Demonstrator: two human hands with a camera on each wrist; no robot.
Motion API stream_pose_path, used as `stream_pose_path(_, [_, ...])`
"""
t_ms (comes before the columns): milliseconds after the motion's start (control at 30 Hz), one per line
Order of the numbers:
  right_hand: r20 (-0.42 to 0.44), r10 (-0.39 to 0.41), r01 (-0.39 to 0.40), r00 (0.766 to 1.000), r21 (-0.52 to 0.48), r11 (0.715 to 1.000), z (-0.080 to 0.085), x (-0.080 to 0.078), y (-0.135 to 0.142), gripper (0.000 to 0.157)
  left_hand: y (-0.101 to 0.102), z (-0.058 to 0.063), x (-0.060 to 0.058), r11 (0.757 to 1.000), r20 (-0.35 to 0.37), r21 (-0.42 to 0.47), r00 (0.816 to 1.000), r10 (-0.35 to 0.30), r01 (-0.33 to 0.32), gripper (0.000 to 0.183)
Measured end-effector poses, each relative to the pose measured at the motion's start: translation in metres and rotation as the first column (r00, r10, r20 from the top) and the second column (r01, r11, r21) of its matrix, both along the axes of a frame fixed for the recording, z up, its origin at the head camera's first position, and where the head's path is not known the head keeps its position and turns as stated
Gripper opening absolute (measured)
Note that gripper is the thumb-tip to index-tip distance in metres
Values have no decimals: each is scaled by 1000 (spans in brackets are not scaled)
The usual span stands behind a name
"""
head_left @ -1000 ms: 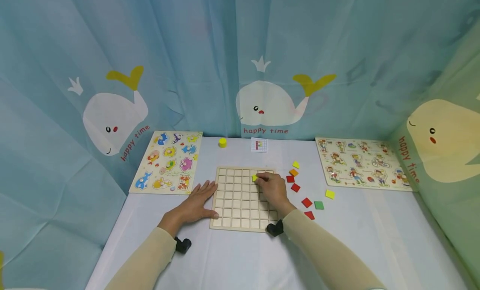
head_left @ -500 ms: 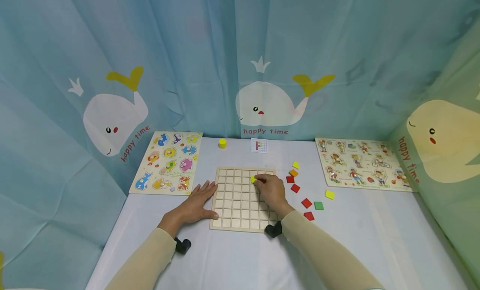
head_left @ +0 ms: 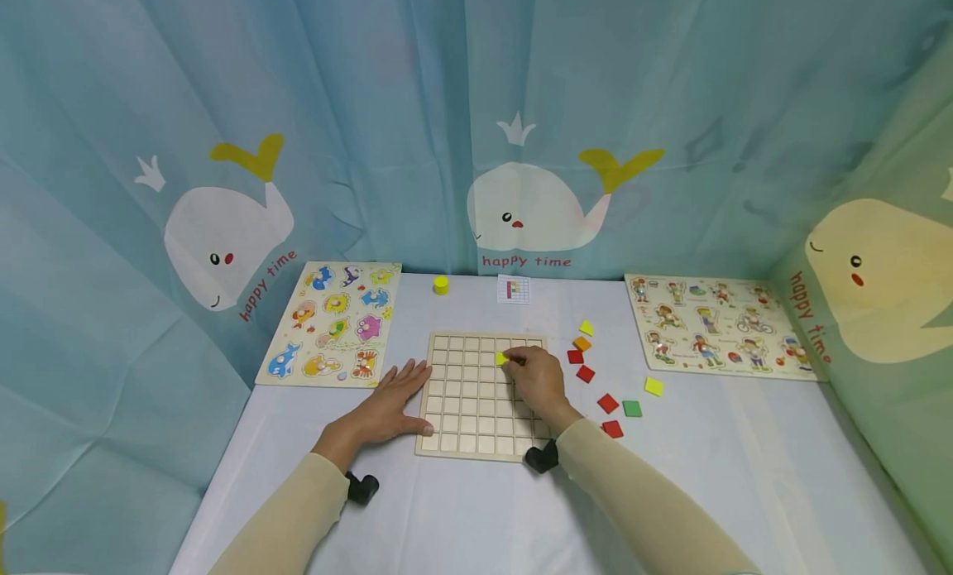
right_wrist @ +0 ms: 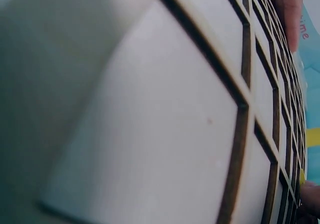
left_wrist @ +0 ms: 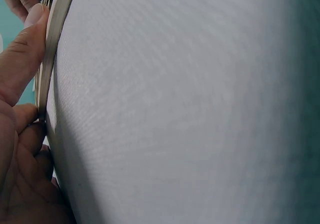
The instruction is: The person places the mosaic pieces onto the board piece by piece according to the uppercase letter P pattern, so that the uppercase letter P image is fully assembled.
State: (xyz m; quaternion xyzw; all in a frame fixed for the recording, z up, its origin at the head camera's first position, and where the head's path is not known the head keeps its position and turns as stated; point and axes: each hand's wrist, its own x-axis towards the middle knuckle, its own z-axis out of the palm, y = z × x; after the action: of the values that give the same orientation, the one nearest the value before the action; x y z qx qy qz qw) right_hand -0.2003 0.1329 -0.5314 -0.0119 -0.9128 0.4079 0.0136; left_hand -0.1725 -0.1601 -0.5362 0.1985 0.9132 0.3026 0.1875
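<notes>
A wooden grid board [head_left: 469,426] with square cells lies on the white table. My right hand [head_left: 539,380] is over its right part and pinches a yellow square tile [head_left: 500,358] at a cell in one of the far rows. The fingers hide part of the tile and the cells beneath. At the board's left edge rests my left hand [head_left: 383,409], fingers spread and straight. In the left wrist view its thumb [left_wrist: 22,56] touches the board's rim [left_wrist: 52,49]. The right wrist view shows the grid [right_wrist: 160,109] up close, with the yellow tile [right_wrist: 302,176] small at the far right.
Loose red [head_left: 607,404], green [head_left: 632,409], orange [head_left: 581,343] and yellow tiles [head_left: 653,386] lie right of the board. Behind it are a pattern card [head_left: 514,289] and a yellow cylinder [head_left: 441,285]. Picture puzzles stand at back left [head_left: 328,327] and back right [head_left: 725,327].
My right hand has shifted the yellow tile slightly left and nearer to me, over the grid. The left hand stays where it was.
</notes>
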Motion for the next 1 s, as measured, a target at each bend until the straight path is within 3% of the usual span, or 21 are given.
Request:
stream_pose_path(567, [-6,10,-10,1000,-14,1000,1,0,0,22,1,2,2,1000,12,10,1000,19,-19,107])
stream_pose_path(1000, [6,35,-34,999,-147,989,8,2,23,32,1,1,1,1000,13,3,1000,13,-13,107])
